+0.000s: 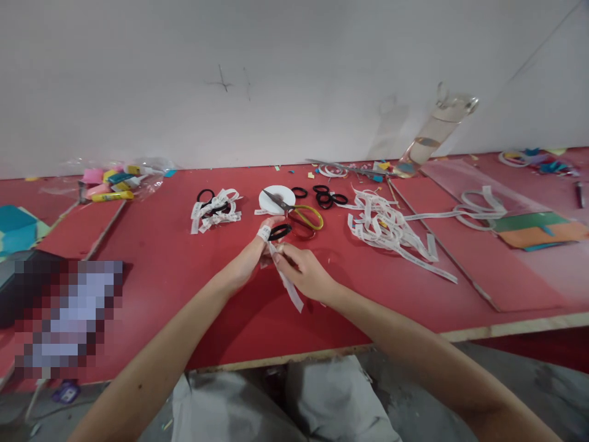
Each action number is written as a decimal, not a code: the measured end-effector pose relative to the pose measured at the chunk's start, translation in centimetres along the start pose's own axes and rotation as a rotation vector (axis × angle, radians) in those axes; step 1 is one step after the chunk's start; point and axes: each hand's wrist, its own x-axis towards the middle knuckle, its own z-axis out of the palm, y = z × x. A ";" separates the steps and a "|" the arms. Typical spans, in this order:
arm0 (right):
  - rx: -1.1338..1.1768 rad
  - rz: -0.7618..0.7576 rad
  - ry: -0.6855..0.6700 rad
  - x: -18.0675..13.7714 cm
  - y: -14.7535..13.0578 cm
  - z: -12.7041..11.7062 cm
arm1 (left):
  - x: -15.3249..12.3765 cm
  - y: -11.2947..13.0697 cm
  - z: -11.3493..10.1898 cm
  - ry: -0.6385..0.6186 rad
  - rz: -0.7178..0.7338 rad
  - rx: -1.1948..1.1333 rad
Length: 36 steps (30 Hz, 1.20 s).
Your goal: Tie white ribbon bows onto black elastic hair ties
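Observation:
My left hand (251, 258) pinches a black hair tie (280, 232) that has a white printed label strip wrapped round it near my fingertips. My right hand (304, 270) is closed on the same white label strip (289, 288), whose loose end hangs down toward me. Both hands meet just above the red table (184, 307). Right behind them lie scissors with yellow handles (299, 215), resting partly on a white tape roll (276, 199).
A bundle of labelled hair ties (215, 210) lies left of the roll. Loose black hair ties (329, 196) and a heap of white label strips (391, 230) lie to the right. Coloured items in a plastic bag (115, 181) sit far left; coloured paper sheets (538, 230) far right.

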 end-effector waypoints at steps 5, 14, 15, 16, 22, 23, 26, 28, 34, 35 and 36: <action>0.438 0.097 0.154 0.7 1.2 0.0 | -0.1 0.0 -0.5 0.027 0.210 0.322; 0.750 0.271 0.105 0.6 0.5 -0.7 | -0.3 0.2 -1.5 -0.024 0.478 1.048; 0.761 0.288 0.099 0.7 0.3 -0.7 | -0.3 0.3 -1.6 -0.023 0.496 1.100; 0.773 0.295 0.101 0.7 0.1 -0.8 | -0.3 0.3 -1.6 -0.017 0.513 1.147; 0.747 0.290 0.124 0.8 0.1 -0.9 | -0.2 0.1 -1.6 -0.041 0.647 1.354; 0.734 0.297 0.117 0.8 0.2 -0.9 | -0.2 0.0 -1.6 -0.050 0.666 1.365; 0.665 0.295 0.114 0.9 0.4 -1.0 | 0.0 -0.3 -1.8 -0.069 0.701 1.382; 0.619 0.283 0.113 1.0 0.6 -1.0 | 0.1 -0.5 -1.9 -0.075 0.709 1.383; 0.658 0.311 0.191 1.2 1.0 -1.1 | 0.4 -0.9 -2.0 -0.044 0.679 1.392; 0.678 0.321 0.205 1.2 1.1 -1.1 | 0.4 -0.9 -2.0 -0.041 0.666 1.391; 0.696 0.331 0.214 1.3 1.1 -1.1 | 0.4 -0.9 -1.9 -0.043 0.653 1.387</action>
